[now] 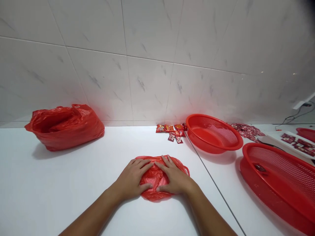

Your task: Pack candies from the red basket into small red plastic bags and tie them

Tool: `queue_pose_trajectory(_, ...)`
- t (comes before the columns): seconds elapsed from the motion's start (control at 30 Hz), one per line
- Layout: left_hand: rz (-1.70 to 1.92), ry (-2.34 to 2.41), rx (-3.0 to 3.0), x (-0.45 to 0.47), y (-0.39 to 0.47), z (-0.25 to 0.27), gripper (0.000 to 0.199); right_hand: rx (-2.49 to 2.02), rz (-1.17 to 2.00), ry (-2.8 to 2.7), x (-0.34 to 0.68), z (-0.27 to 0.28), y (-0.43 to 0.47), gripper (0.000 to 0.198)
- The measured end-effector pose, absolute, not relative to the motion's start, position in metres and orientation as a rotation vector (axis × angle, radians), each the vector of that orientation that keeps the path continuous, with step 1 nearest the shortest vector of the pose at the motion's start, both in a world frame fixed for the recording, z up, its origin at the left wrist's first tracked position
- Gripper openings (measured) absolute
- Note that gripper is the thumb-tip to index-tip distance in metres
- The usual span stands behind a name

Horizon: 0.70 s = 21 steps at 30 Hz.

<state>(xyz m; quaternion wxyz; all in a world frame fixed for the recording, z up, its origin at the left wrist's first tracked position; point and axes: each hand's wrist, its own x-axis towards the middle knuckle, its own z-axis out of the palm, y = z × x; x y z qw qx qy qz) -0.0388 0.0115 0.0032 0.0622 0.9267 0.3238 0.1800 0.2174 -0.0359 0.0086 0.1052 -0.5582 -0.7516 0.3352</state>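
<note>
A thin red plastic bag (pixel 155 177) lies crumpled and low on the white table in front of me, with a loop of its handle showing at the right. My left hand (pixel 135 177) rests on the bag's left side, fingers stretched out and apart. On its right side lies my right hand (pixel 173 177), also spread with the fingers extended. Both hands press on the plastic without gripping it, thumbs close to each other near the bag's front. What lies under the palms is hidden.
Another red plastic bag (pixel 71 127) stands at the back left, its mouth gaping. Several small red packets (pixel 172 129) lie by the wall. To the right are a round red basket (pixel 214 144) and a larger red basket (pixel 270 186) holding a dark packet. Further packets (pixel 247 131) lie behind them.
</note>
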Motion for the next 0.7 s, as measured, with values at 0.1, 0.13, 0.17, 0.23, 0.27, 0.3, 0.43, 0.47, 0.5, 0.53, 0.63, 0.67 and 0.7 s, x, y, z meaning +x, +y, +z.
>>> queue_pose_trajectory(0.1, 0.429, 1.101, 2.729, -0.04, 0.017, -0.001, 0.08, -1.671, 0.953, -2.242, 0.22, 0.004, -0.032, 0.117)
queue_pose_trajectory(0.13, 0.415, 1.117, 2.71, -0.041, 0.018, -0.002, 0.081, -1.678, 0.94, -2.249, 0.22, 0.002, -0.031, 0.119)
queue_pose_trajectory(0.17, 0.408, 1.124, 2.696, -0.041, 0.019, -0.003, 0.082, -1.685, 0.931, -2.257, 0.22, 0.001, -0.031, 0.122)
queue_pose_trajectory(0.23, 0.402, 1.135, 2.674, -0.042, 0.018, -0.005, 0.084, -1.698, 0.905, -2.273, 0.217, -0.001, -0.031, 0.128)
queue_pose_trajectory(0.27, 0.394, 1.142, 2.664, -0.042, 0.017, -0.005, 0.085, -1.707, 0.886, -2.28, 0.216, -0.002, -0.032, 0.13)
queue_pose_trajectory(0.3, 0.383, 1.154, 2.653, -0.043, 0.016, -0.006, 0.087, -1.717, 0.865, -2.287, 0.214, -0.002, -0.032, 0.131)
queue_pose_trajectory(0.43, 0.322, 1.191, 2.605, -0.046, 0.012, -0.007, 0.093, -1.758, 0.822, -2.26, 0.208, -0.004, -0.037, 0.121)
queue_pose_trajectory(0.47, 0.312, 1.198, 2.599, -0.046, 0.011, -0.007, 0.095, -1.753, 0.824, -2.243, 0.207, -0.004, -0.037, 0.117)
queue_pose_trajectory(0.5, 0.305, 1.207, 2.594, -0.047, 0.012, -0.007, 0.097, -1.736, 0.828, -2.221, 0.206, -0.002, -0.038, 0.112)
queue_pose_trajectory(0.53, 0.298, 1.222, 2.592, -0.048, 0.013, -0.008, 0.098, -1.705, 0.83, -2.19, 0.206, 0.001, -0.038, 0.106)
queue_pose_trajectory(0.63, 0.283, 1.283, 2.583, -0.05, 0.018, -0.01, 0.101, -1.509, 0.818, -1.986, 0.212, 0.018, -0.043, 0.083)
queue_pose_trajectory(0.67, 0.282, 1.3, 2.58, -0.051, 0.019, -0.01, 0.101, -1.423, 0.821, -1.865, 0.218, 0.024, -0.048, 0.075)
queue_pose_trajectory(0.7, 0.284, 1.311, 2.576, -0.052, 0.02, -0.01, 0.101, -1.342, 0.831, -1.719, 0.226, 0.029, -0.057, 0.067)
